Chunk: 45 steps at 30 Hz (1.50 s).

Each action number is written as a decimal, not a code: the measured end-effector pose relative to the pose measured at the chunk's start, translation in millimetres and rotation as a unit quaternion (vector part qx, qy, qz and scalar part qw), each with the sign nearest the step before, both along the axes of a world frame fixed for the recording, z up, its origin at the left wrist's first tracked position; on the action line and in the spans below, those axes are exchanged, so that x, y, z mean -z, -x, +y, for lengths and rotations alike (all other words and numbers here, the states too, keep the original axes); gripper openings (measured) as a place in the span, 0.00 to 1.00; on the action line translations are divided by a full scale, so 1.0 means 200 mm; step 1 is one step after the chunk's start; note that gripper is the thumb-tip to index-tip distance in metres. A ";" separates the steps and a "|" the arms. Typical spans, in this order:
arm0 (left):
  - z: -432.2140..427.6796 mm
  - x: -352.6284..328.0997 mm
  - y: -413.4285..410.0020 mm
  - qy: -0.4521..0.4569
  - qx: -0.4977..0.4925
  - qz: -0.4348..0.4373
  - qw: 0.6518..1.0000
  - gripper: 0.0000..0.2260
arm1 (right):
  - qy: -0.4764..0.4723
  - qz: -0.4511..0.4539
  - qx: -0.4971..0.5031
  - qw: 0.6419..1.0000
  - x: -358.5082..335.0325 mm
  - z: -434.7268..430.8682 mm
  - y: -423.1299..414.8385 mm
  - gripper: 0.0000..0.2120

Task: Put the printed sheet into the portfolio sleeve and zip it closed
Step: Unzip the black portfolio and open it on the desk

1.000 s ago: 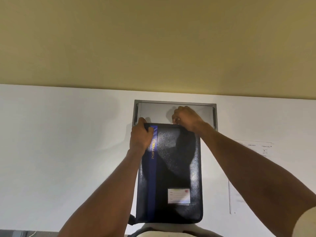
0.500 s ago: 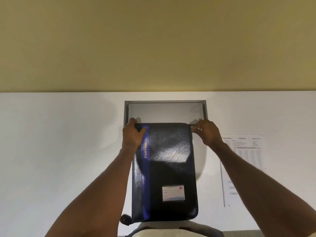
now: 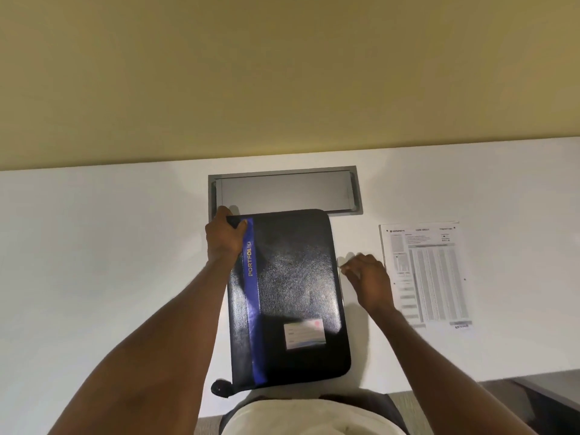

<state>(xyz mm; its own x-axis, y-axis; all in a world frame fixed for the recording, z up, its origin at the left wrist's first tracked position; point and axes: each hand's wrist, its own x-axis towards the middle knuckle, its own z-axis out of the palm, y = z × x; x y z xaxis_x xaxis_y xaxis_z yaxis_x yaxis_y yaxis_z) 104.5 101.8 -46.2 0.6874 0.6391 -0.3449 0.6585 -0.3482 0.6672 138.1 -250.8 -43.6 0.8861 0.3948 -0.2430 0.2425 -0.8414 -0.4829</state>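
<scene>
A black portfolio sleeve (image 3: 295, 293) with a blue stripe reading PORTFOLIO and a small card label lies flat on the white table (image 3: 94, 262) in front of me. My left hand (image 3: 225, 237) grips its far left corner. My right hand (image 3: 365, 277) sits at the sleeve's right edge about a third of the way down, fingers pinched on the zipper pull there. The printed sheet (image 3: 423, 274), white with dense tables of text, lies flat on the table to the right of my right hand, apart from the sleeve.
A grey recessed cable tray (image 3: 284, 191) is set into the table just beyond the sleeve's far edge. A yellow wall rises behind the table. The table's near edge runs under the sleeve's bottom, with dark floor at lower right.
My right hand has travelled from the middle of the sleeve's far edge, round the far right corner, and down the right side. My left hand has stayed on the far left corner.
</scene>
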 end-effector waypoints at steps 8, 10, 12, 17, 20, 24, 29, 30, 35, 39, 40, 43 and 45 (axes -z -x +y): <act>0.00 0.04 0.00 -0.021 -0.002 0.026 0.999 0.12 | -0.020 0.009 0.046 0.999 -0.02 -0.13 0.36 0.05; 0.00 0.05 0.01 -0.015 -0.005 0.031 0.999 0.12 | -0.040 0.014 0.056 0.998 -0.02 -0.16 0.43 0.05; -0.03 0.03 0.03 -0.020 0.002 0.025 0.999 0.12 | -0.058 0.024 0.073 0.995 -0.03 -0.17 0.48 0.06; -0.32 -0.12 0.27 -0.190 0.223 0.011 0.956 0.29 | -0.062 0.039 0.110 0.991 -0.06 -0.14 0.51 0.08; -0.55 -0.17 0.50 -0.212 0.435 0.043 0.874 0.41 | -0.052 0.059 0.122 0.989 -0.05 -0.14 0.51 0.05; -0.76 -0.12 0.79 -0.182 0.543 0.106 0.813 0.56 | -0.045 0.079 0.122 0.988 -0.05 -0.14 0.51 0.06; -0.88 -0.08 0.96 -0.204 0.566 0.161 0.783 0.63 | -0.018 0.065 0.099 0.993 -0.05 -0.14 0.49 0.08; -0.89 -0.08 0.97 -0.211 0.565 0.167 0.780 0.63 | -0.015 0.064 0.096 0.993 -0.05 -0.14 0.49 0.08; -0.91 -0.10 0.95 -0.217 0.558 0.185 0.779 0.58 | -0.015 0.051 0.095 0.994 -0.07 -0.16 0.53 0.06; -0.91 -0.11 0.94 -0.219 0.563 0.189 0.774 0.57 | -0.030 0.041 0.108 0.993 -0.08 -0.20 0.67 0.05; -0.90 -0.11 0.94 -0.219 0.564 0.188 0.774 0.57 | -0.028 0.043 0.115 0.992 -0.08 -0.21 0.72 0.05; -0.89 -0.11 0.94 -0.222 0.569 0.189 0.769 0.57 | -0.035 0.053 0.141 0.988 -0.04 -0.24 0.86 0.05; -0.89 -0.11 0.96 -0.227 0.575 0.194 0.762 0.58 | -0.045 0.059 0.158 0.985 -0.03 -0.26 0.95 0.05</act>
<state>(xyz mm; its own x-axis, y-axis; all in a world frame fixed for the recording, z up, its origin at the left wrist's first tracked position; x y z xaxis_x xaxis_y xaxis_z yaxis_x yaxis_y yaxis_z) -86.9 -76.0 -24.5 0.7860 -0.1941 -0.5870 -0.1382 -0.9806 0.1393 -52.5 -303.7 -38.4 0.9360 0.1280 -0.3279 -0.0875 -0.8178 -0.5689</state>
